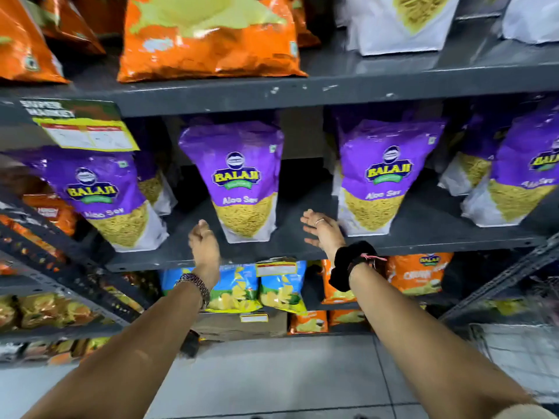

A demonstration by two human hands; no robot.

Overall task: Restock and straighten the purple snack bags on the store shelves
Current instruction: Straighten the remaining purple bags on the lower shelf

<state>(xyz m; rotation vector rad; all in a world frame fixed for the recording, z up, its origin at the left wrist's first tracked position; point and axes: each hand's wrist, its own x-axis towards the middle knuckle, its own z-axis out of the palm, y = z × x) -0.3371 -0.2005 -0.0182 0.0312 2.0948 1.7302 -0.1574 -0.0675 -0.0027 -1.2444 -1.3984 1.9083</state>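
Note:
Several purple Balaji Aloo Sev bags stand upright on the dark grey middle shelf [302, 246]. One purple bag [242, 176] stands in the centre, between my two hands. My left hand [204, 246] is just left of its base, fingers loosely curled, holding nothing. My right hand [322, 229] is open to the right of it, fingers spread, close to the lower left corner of another purple bag [384, 176]. A third purple bag [99, 195] leans at the left, and more purple bags [526, 173] stand at the far right.
Orange snack bags [208, 40] and white bags [402, 22] fill the shelf above. A yellow price tag [87, 134] hangs at the upper left. Blue chip bags [242, 288] and orange packs [420, 272] sit on the shelf below. Grey floor tiles lie underneath.

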